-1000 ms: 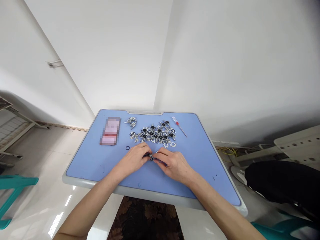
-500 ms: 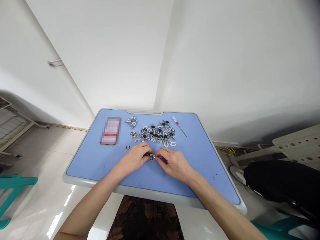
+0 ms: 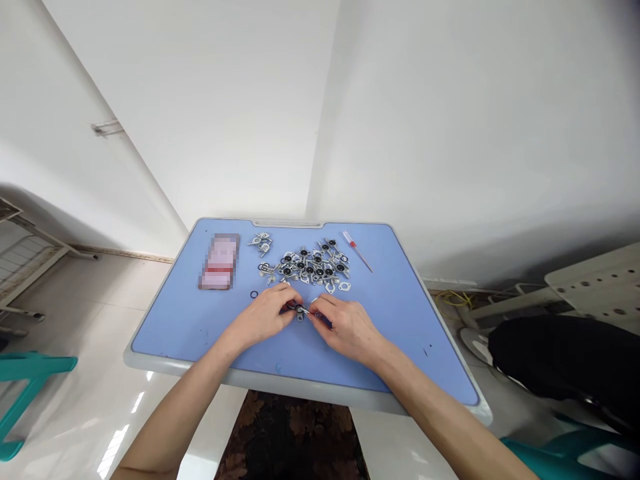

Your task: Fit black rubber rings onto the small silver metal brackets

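Low over the blue table, my left hand [image 3: 266, 313] and my right hand [image 3: 347, 327] face each other with their fingertips pinched. Between them is a small silvery metal part [image 3: 300, 311] with a dark round centre. My left fingers close on its left side, and my right fingers pinch a thin metal piece sticking out of its right side. The fingers hide much of it. Just beyond lies a pile of similar metal parts [image 3: 319, 270] with black round centres. A loose black ring [image 3: 254, 294] rests left of my left hand.
The blue table [image 3: 190, 333] carries a blurred-out phone-like object [image 3: 219, 261] at left, a small cluster of metal parts [image 3: 261, 244] and a screwdriver with a clear and red handle [image 3: 352, 243]. Teal stools [image 3: 35, 365] and a black cloth-like object [image 3: 555, 367] stand around it.
My hands have stayed nearly in place. The metal part between my fingers shows more of its dark round centre now, as my left fingers have shifted slightly off it. The view has moved slightly.
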The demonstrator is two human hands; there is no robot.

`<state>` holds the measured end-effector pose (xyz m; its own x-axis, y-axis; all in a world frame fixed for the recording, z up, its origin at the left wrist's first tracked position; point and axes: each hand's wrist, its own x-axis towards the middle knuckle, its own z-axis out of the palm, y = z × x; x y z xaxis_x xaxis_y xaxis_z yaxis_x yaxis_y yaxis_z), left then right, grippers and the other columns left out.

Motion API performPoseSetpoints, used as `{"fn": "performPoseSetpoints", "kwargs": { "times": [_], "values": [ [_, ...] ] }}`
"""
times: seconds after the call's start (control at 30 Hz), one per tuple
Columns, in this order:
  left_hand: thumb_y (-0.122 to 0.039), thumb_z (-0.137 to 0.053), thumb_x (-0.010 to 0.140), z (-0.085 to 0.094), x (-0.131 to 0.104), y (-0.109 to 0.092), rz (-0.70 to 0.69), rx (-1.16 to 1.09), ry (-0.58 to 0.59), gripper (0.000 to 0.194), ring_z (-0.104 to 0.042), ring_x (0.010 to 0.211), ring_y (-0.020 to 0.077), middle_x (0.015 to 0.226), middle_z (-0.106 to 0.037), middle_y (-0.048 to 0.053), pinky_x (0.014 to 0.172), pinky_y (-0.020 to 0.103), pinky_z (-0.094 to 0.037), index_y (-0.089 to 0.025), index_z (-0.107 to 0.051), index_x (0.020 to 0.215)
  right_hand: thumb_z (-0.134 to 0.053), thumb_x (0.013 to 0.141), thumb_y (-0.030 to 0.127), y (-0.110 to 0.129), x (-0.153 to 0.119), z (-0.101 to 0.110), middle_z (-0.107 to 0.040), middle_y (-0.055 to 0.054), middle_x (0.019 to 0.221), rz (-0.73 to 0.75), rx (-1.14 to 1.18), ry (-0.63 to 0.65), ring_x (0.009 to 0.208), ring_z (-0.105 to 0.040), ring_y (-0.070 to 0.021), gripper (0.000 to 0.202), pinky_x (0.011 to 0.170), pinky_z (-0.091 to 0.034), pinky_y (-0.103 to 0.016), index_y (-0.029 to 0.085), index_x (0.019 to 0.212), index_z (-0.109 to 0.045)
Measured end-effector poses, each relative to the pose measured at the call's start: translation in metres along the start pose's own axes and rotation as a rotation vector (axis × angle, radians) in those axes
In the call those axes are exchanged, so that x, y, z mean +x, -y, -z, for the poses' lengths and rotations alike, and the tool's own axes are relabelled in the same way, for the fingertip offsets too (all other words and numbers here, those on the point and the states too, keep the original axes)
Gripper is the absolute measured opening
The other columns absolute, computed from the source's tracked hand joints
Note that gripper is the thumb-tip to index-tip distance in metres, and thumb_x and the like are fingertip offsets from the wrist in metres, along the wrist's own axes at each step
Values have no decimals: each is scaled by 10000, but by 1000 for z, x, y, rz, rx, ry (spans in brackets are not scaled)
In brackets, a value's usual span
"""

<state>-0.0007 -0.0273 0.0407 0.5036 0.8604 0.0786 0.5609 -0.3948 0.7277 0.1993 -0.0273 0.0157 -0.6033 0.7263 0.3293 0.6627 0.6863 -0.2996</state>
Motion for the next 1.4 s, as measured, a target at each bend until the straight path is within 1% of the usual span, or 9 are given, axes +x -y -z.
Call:
{"fn": "performPoseSetpoints", "kwargs": {
  "times": [0.27, 0.5, 0.7, 0.8, 1.0, 1.1, 1.23, 1.4],
  "values": [
    [-93, -509, 792, -3, 0, 4, 7, -33, -18, 159, -552, 811, 143, 927, -577, 17, 762, 271, -450, -183, -609, 875, -487, 894, 221, 2, 0, 2, -621, -18, 762, 5, 22, 45, 588, -540, -122, 120, 527, -315, -249, 179, 833, -582],
    [-95, -514, 801, -2, 0, 2, 12, -27, -10, 138, -550, 859, 161, 928, -577, 21, 773, 277, -446, -185, -602, 856, -506, 889, 222, 1, -1, 2, -636, -20, 787, 11, 29, 66, 618, -573, -133, 87, 542, -332, -248, 181, 867, -580],
    [-98, -523, 797, -2, 0, 2, 40, -53, -5, 208, -561, 805, 148, 960, -578, 17, 767, 284, -463, -201, -599, 961, -505, 894, 224, 2, -1, 5, -648, -20, 813, 14, 36, 75, 613, -574, -129, 82, 541, -340, -246, 187, 879, -576],
    [-103, -520, 805, -2, -1, 1, 24, -57, -7, 185, -563, 803, 146, 962, -575, 21, 761, 279, -461, -196, -607, 939, -517, 890, 237, 3, -1, 7, -644, -17, 800, 10, 50, 72, 615, -574, -131, 76, 540, -343, -249, 186, 883, -573],
    [-91, -506, 812, 0, -1, -3, -8, -23, -12, 157, -558, 871, 159, 938, -576, 19, 774, 276, -440, -190, -618, 861, -531, 878, 234, 3, -1, 8, -646, -19, 792, 8, 63, 99, 641, -591, -141, 68, 543, -347, -254, 186, 900, -573],
    [-92, -508, 812, -1, -1, -3, 5, -23, -7, 153, -558, 862, 159, 936, -574, 19, 768, 277, -441, -190, -612, 867, -521, 883, 243, 2, 0, 10, -650, -25, 789, 4, 67, 95, 636, -591, -144, 80, 543, -356, -255, 188, 902, -576],
    [-107, -536, 805, -1, -1, -1, 23, -35, -7, 160, -559, 805, 146, 949, -575, 16, 753, 277, -451, -193, -604, 922, -538, 870, 236, 0, 0, 14, -652, -29, 800, -9, 114, 78, 656, -593, -141, 75, 566, -383, -246, 190, 913, -577],
    [-98, -533, 807, -3, -1, -1, 11, -14, -7, 157, -558, 835, 151, 946, -578, 18, 762, 274, -449, -187, -603, 915, -535, 866, 218, -2, 0, 17, -648, -20, 778, -5, 113, 102, 629, -572, -133, 78, 565, -366, -245, 189, 917, -587]
  ]
}}
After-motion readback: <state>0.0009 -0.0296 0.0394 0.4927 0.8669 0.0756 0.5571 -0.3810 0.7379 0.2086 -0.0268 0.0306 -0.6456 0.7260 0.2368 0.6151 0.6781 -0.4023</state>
